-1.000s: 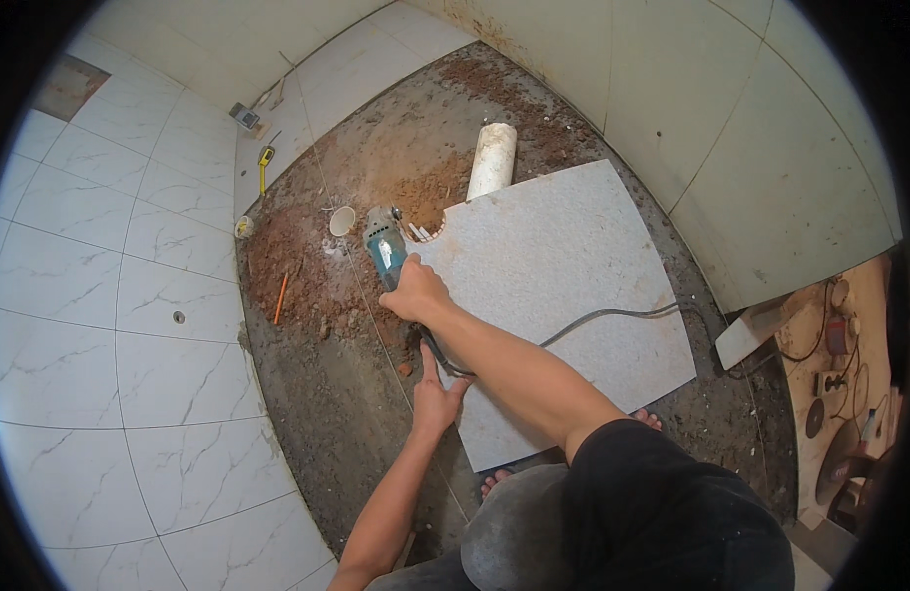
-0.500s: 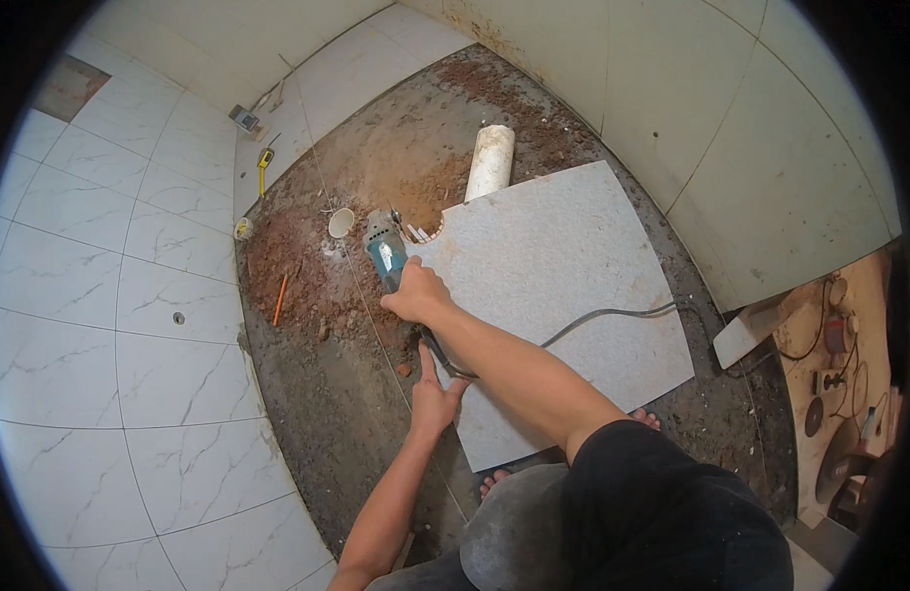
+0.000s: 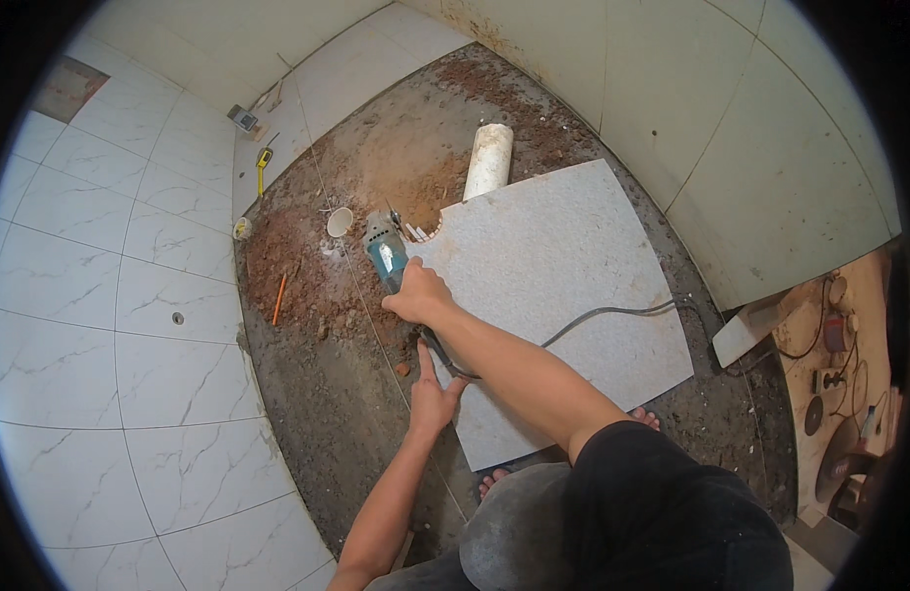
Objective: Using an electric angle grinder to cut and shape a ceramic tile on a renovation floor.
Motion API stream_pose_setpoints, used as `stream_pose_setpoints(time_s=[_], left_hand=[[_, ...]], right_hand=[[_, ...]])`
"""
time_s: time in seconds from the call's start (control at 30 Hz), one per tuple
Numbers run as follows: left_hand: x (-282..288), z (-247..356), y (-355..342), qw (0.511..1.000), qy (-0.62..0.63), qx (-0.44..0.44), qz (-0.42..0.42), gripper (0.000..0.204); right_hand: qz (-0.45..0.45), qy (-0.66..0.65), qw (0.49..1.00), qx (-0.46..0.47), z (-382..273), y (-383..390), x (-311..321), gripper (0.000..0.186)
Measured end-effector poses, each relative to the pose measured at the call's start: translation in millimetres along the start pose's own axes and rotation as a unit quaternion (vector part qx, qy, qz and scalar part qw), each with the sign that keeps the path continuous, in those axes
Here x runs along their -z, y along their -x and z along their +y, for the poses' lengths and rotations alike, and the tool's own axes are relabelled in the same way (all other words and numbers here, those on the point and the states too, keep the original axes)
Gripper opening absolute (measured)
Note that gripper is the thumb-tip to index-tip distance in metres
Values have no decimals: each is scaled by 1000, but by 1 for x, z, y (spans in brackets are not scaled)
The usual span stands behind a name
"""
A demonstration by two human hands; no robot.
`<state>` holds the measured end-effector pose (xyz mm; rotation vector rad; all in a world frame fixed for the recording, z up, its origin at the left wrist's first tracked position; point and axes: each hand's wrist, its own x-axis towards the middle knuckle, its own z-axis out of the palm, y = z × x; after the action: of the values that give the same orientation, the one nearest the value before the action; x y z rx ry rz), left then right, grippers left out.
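My right hand point(image 3: 421, 294) is closed round the body of a teal and grey angle grinder point(image 3: 384, 246). Its head sits at the far left corner of a large light grey tile point(image 3: 563, 266), beside a curved notch edged with narrow slivers of tile point(image 3: 418, 233). At the tile's left edge, my left hand point(image 3: 435, 402) grips it, thumb over the top and index finger stretched along the side; the other fingers are hidden. A dark power cord point(image 3: 603, 312) runs from the grinder under my right forearm and across the tile.
A white pipe point(image 3: 489, 163) lies beyond the tile. Left of the grinder, a round pipe opening point(image 3: 339, 223) shows in the dirt, near an orange pencil point(image 3: 279, 299). A yellow tape measure point(image 3: 263, 167) rests farther left. Discs and cords point(image 3: 837, 414) are at the right.
The grinder's head has tilted slightly, and its disc now shows more edge-on beside the notch. Both hands keep nearly the same places.
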<state>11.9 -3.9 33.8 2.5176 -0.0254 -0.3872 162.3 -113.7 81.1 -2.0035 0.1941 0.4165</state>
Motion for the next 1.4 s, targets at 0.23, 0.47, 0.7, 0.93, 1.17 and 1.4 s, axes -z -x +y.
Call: stream_pose_setpoints(time_s=[0.23,0.47,0.7,0.93,1.17,1.4], left_hand=[[2,6,2,1000,6,16,-10,107],[-4,-7,0,1000,-7,-14,10,107],[0,1,0,1000,-7,15,-13,107],[0,-4,0,1000,-5,-15,10,108],[4,6,1,998,-3,50,-40,108],[1,3,0,999,-5,27,-21,108]], right_hand=[[0,1,1000,-3,3,0,0,78],[-3,0,1000,2,4,2,1,78],[-2,7,1000,0,8,3,1,78],[-6,8,1000,3,6,5,1,79],[1,1,1000,4,12,5,2,79],[5,-2,1000,11,13,7,2,77]])
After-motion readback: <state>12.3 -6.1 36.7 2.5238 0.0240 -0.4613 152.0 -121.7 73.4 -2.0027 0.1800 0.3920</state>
